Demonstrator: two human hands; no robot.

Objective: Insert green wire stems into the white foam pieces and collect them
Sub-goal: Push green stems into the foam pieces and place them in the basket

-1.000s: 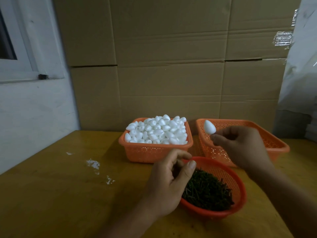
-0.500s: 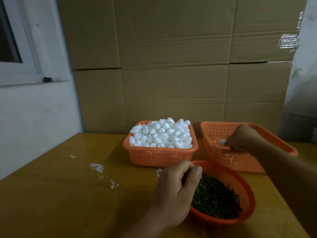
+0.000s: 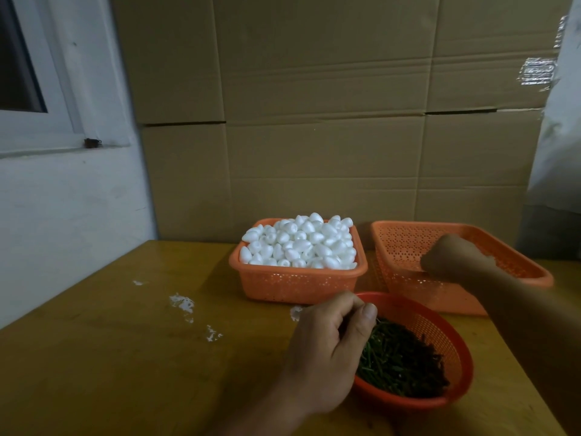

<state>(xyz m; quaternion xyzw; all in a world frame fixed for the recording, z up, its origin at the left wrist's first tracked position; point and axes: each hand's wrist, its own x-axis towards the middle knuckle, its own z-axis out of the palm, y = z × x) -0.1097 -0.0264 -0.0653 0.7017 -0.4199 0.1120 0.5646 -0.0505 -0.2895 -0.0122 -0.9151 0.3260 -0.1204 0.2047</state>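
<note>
Picking a stem, dropping off a foam piece

The left hand (image 3: 327,350) pinches green wire stems (image 3: 399,360) in the round basket (image 3: 440,401) at the tabletop's (image 3: 125,357) near edge. The right hand (image 3: 452,256) is curled down inside the empty basket (image 3: 405,240) at the back right; I cannot tell what it holds. White foam pieces (image 3: 298,243) fill the basket (image 3: 292,284) beside it. Foam is likely light and easy to dent, so hold its sides softly. Stems look thin and stiff; pinch one near its middle.
</note>
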